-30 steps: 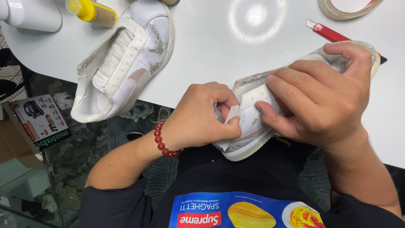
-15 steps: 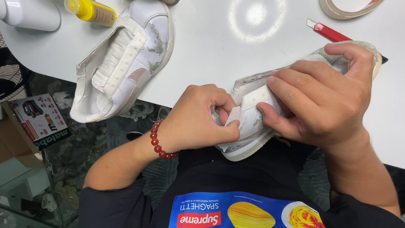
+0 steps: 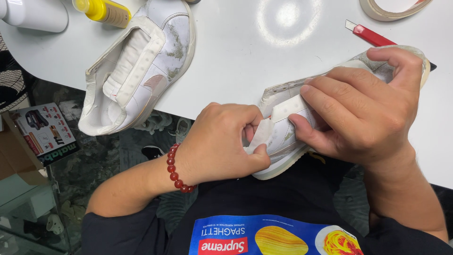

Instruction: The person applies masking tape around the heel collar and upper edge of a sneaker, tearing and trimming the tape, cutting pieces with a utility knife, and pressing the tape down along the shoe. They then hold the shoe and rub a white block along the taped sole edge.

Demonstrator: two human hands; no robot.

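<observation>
Both hands work on a white sneaker (image 3: 288, 137) held at the near edge of the white tabletop (image 3: 245, 61), its heel end jutting past the edge toward the person's dark shirt and its toe pointing away to the right. The left hand (image 3: 222, 141), with a red bead bracelet (image 3: 177, 169) on its wrist, has its grip closed in a pinch: thumb and curled fingers clamp a strip of pale masking tape (image 3: 264, 134) against the side of the shoe near the heel. The right hand (image 3: 363, 113) wraps over the top of the same sneaker, grip closed around it, fingertips pressing on the tape along the collar and the thumb hooked over the toe end. A second white sneaker (image 3: 141, 71), scuffed with greenish-grey stains, lies apart on the left part of the tabletop, its opening facing the camera and its heel hanging over the edge. Beyond it stand a yellow-capped bottle (image 3: 104, 10) and a white container (image 3: 35, 14) at the far left. A red utility knife (image 3: 370, 35) lies on the tabletop just beyond the right hand, and a roll of tape (image 3: 391, 8) sits at the top right edge of the view. Below the tabletop on the left, a printed cardboard box (image 3: 45, 132) rests on the floor.
</observation>
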